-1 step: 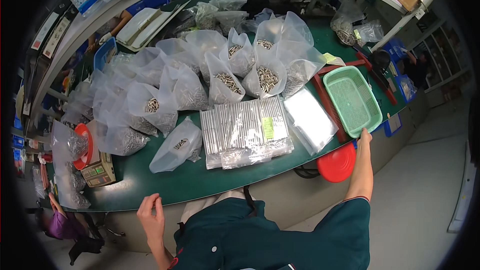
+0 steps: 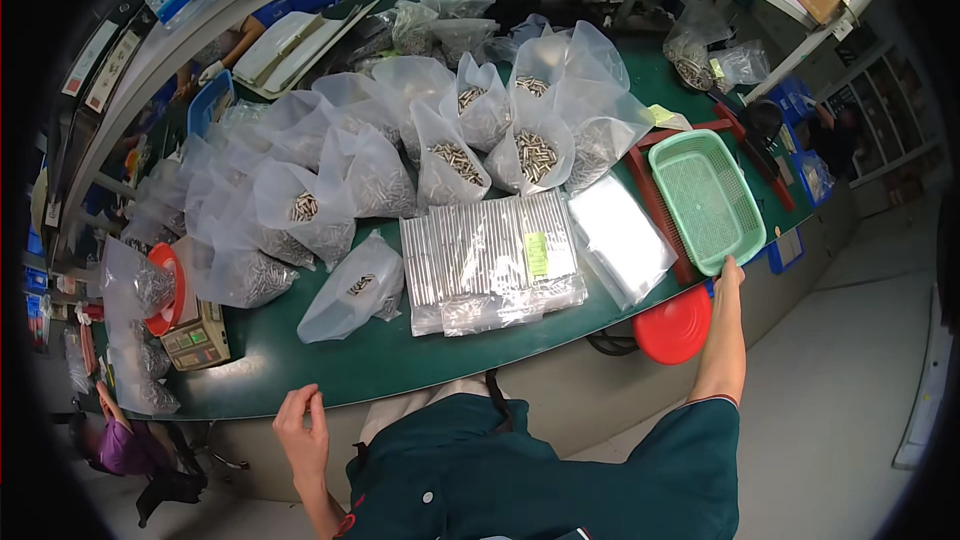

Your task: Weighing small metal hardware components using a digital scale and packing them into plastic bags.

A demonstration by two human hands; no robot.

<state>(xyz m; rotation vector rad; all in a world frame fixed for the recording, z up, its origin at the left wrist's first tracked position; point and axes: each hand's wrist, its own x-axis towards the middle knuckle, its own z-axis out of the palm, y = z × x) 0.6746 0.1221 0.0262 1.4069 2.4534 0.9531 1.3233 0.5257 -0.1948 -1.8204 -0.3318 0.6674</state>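
Head view: right grip (image 2: 730, 275) pinches a green basket (image 2: 708, 202), left grip (image 2: 303, 422) loosely spread, printed yellow label (image 2: 536, 255) on silver packets (image 2: 465, 260).

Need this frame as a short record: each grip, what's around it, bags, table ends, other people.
left grip: bare, fingers curled, nothing visible in it, by near edge of green table
right grip: on near rim of green basket
left of basket: red frame, then clear plastic sheets
table middle: clear-wrapped packs, one yellow label
bags: many translucent bags, several open, showing short metal pieces
left end: scale
other people: person in purple, lower left
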